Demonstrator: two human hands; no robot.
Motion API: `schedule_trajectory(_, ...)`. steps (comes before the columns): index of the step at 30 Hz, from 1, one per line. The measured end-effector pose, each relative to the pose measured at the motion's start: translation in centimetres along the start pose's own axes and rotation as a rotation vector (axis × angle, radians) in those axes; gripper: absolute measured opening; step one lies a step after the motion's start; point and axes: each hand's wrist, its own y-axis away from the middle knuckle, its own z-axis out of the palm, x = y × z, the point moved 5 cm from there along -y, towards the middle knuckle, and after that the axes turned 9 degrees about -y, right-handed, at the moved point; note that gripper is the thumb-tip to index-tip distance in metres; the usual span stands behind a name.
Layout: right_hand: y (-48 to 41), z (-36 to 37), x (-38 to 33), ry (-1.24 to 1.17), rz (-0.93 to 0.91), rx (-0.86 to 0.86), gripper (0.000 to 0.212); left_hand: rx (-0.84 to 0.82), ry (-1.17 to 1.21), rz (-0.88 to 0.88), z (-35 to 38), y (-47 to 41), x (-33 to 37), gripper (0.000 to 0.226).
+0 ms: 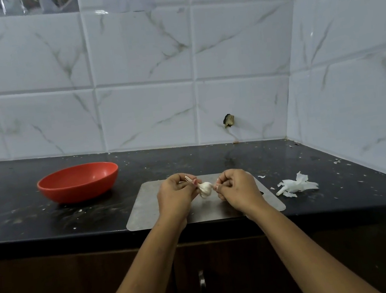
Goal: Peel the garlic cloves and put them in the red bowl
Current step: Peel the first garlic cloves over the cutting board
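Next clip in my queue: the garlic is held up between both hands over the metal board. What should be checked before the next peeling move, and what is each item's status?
1. Garlic secured: the left grip holds it from its left side. Ok.
2. Peeling hand placed: the right grip pinches at the garlic's right side. Ok.
3. Red bowl ready: upright on the counter, left of the board, nothing visible inside. Ok.
4. Metal board under the hands to catch scraps. Ok.
5. Skin pile out of the way: on the counter right of the board, apart from the bowl. Ok.
6. Skin left on the garlic: cannot tell.
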Motion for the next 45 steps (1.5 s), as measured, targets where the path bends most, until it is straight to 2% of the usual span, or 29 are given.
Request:
schedule_trajectory(3, -0.1, 0.5, -0.4, 0.301, -0.088, 0.034, 0.013, 0.03, 0.003, 0.003, -0.2, 0.1, 0.1, 0.011)
schedule_trajectory(6, 0.1, 0.1, -0.6, 0.563, -0.109, 0.078, 0.01, 0.046, 0.109, -0.026, -0.5, 0.1, 0.1, 0.005)
schedule_trajectory(11, 0.1, -2.7, -1.2, 0.451, -0.202, 0.221, 0.013, 0.012, 0.035, -0.031, -0.2, -0.1, 0.0, 0.009)
schedule_trajectory(13, -0.3, -4.8, -0.5, 0.547, -0.161, 0.258, 0.013, 0.011, -0.001, -0.042, -0.2, 0.0, 0.0, 0.009)
schedule_trajectory(17, -0.6, -8.9, 0.8, 0.939, 0.015, 0.26, 0.017, 0.052, -0.069, -0.04, -0.1, 0.3, 0.2, 0.011)
schedule_trajectory(21, -0.6, -9.6, 0.9, 1.079, 0.009, 0.272, 0.021, 0.077, -0.124, -0.029, 0.1, 0.6, 0.4, 0.007)
schedule_trajectory(23, -0.7, -9.2, 0.8, 1.031, -0.056, 0.307, 0.021, 0.071, -0.146, -0.011, 0.1, 0.7, 0.5, 0.006)
schedule_trajectory(25, -0.7, -8.1, 0.2, 0.795, -0.139, 0.284, 0.016, 0.07, -0.164, 0.003, 0.1, 0.7, 0.5, 0.007)
schedule_trajectory(26, -0.7, -7.0, -0.1, 0.607, -0.17, 0.214, 0.013, 0.072, -0.17, 0.01, 0.1, 0.8, 0.5, 0.008)
schedule_trajectory(28, 0.1, -4.1, -1.3, 0.293, -0.18, -0.037, 0.012, 0.071, -0.166, 0.028, 0.1, 0.8, 0.4, 0.01)
schedule_trajectory(30, 1.3, -1.1, -2.1, 0.158, -0.163, -0.279, 0.023, 0.066, -0.166, 0.051, 0.1, 0.8, 0.4, 0.01)
schedule_trajectory(32, 1.7, 0.5, -2.1, 0.124, -0.168, -0.352, 0.031, 0.068, -0.174, 0.066, 0.0, 0.6, 0.4, 0.01)
schedule_trajectory(34, 1.3, 1.0, -1.7, 0.129, -0.175, -0.317, 0.033, 0.059, -0.148, 0.059, -0.1, 0.4, 0.2, 0.012)
schedule_trajectory(37, 0.5, 1.1, -1.0, 0.117, -0.162, -0.29, 0.031, 0.04, -0.128, 0.051, 0.0, 0.0, 0.0, 0.019)
schedule_trajectory(40, 0.0, 1.4, -0.9, 0.155, -0.181, -0.342, 0.03, 0.043, -0.136, 0.053, 0.1, -0.1, -0.1, 0.025)
schedule_trajectory(45, -0.3, 1.6, -1.0, 0.216, -0.233, -0.364, 0.022, 0.023, -0.192, 0.068, 0.3, 0.1, 0.2, 0.026)
